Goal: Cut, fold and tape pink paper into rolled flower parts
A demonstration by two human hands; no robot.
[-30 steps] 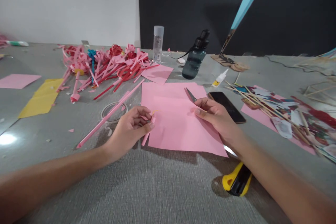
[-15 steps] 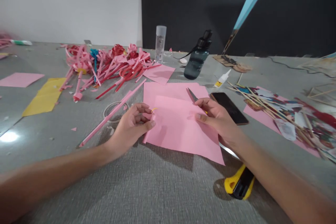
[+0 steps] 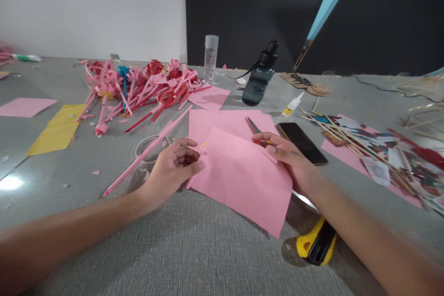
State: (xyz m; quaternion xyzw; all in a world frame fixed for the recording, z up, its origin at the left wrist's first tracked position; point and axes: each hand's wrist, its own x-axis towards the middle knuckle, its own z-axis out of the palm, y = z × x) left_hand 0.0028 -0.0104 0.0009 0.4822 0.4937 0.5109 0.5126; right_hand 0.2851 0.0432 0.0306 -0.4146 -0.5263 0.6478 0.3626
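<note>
A sheet of pink paper (image 3: pixel 239 175) lies tilted between my hands, its near right corner pointing down toward the table's front. My left hand (image 3: pixel 176 164) has thumb and fingers closed at its left edge. On the right, my right hand (image 3: pixel 280 148) pinches the upper right edge, thumb on top. Scissors (image 3: pixel 254 125) show a dark blade and a bit of red and yellow handle beside the right fingertips; whether the hand also holds them is unclear. More pink paper (image 3: pixel 222 118) lies behind the sheet. A small yellow curved piece (image 3: pixel 204 144) shows near the left fingertips.
A rolled pink paper stick (image 3: pixel 149 150) crosses a tape roll (image 3: pixel 140 150) at left. Pink and red paper flowers (image 3: pixel 138 83) are heaped behind. A bottle (image 3: pixel 258 81), glue (image 3: pixel 292 105), phone (image 3: pixel 302 143), bamboo sticks (image 3: pixel 367 152) and yellow cutter (image 3: pixel 315 245) surround the work.
The pink sheet has turned clockwise, its near right corner swinging down and left. My right fingers have shifted slightly on the edge, showing more of the scissors' handle.
</note>
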